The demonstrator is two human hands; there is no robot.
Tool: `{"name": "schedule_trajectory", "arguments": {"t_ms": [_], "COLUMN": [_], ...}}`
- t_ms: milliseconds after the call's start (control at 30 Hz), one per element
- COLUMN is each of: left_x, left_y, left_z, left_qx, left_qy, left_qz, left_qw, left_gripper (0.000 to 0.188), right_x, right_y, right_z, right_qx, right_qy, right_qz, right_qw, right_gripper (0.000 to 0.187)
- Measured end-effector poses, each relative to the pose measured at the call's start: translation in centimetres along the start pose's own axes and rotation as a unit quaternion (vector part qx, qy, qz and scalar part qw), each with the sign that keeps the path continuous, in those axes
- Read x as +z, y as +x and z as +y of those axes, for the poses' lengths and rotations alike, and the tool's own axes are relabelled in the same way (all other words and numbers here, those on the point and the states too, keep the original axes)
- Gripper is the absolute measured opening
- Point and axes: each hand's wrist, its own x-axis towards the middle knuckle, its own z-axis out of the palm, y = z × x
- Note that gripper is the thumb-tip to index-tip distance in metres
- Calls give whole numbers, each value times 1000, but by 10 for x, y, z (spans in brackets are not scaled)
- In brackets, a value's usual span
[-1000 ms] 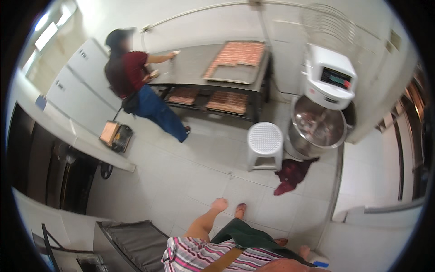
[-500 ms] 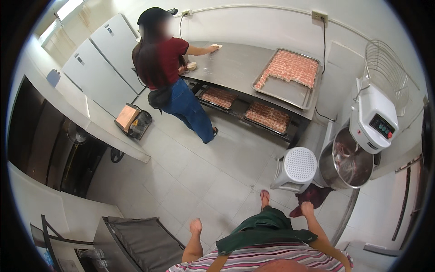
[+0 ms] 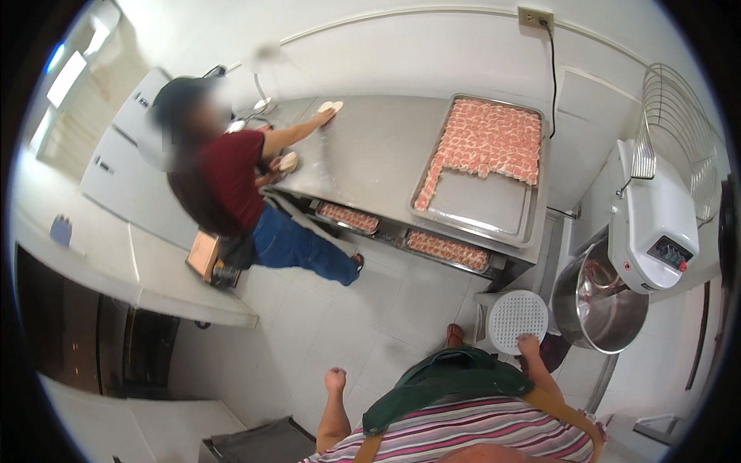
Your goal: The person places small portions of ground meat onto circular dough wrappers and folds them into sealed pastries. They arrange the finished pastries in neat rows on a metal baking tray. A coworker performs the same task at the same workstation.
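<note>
My left hand (image 3: pixel 335 380) is curled into a loose fist above the tiled floor, with nothing seen in it. My right hand (image 3: pixel 528 345) is closed too, over the near edge of a white plastic stool (image 3: pixel 519 322) with a perforated seat. Behind and beside that hand shows a dark maroon cloth (image 3: pixel 553 353). Whether the fingers hold it or it lies lower down is hidden. Right of the stool stands a steel mixer bowl (image 3: pixel 602 301) with reddish residue inside, under a white mixer head (image 3: pixel 656 220). A dark green apron (image 3: pixel 440 378) covers my front.
Ahead, a steel table (image 3: pixel 370 147) bears a metal tray (image 3: pixel 475 212) partly covered with pinkish-red pieces. More filled trays (image 3: pixel 448 249) sit below. At left, a co-worker in a red shirt (image 3: pixel 231 170) handles pale round pieces (image 3: pixel 289 162). A dark-topped cabinet (image 3: pixel 266 441) is at lower left.
The table, stool and mixer have come nearer in my view. My right hand now overlaps the stool's edge. The co-worker's far hand has shifted among pale rounds on the table.
</note>
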Motion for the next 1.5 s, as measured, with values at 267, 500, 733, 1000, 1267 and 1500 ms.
{"name": "schedule_trajectory", "arguments": {"t_ms": [267, 500, 733, 1000, 1267, 1500], "left_x": [-25, -10, 4, 64, 75, 79], "left_y": [92, 189, 214, 198, 175, 177], "left_z": [299, 516, 674, 712, 707, 700], "left_qx": [222, 409, 415, 430, 399, 437], "left_qy": [-250, -276, -226, -193, -166, -188], "left_qz": [-26, -122, -169, -257, -202, -135], "left_qw": [942, 861, 865, 844, 879, 869], "left_gripper": [27, 33, 43, 37, 29, 24], "right_x": [-144, -176, -174, -171, -159, -150], "right_y": [144, 231, 249, 288, 295, 296], "right_z": [-121, -165, -182, -209, -227, -226], "right_qx": [-11, -48, 129, 171, 169, 163], "right_qy": [140, 176, 224, 159, 105, 63], "right_qz": [344, 427, 392, 207, 235, 288], "right_qw": [928, 886, 883, 950, 951, 941], "right_gripper": [8, 13, 26, 56, 54, 51]}}
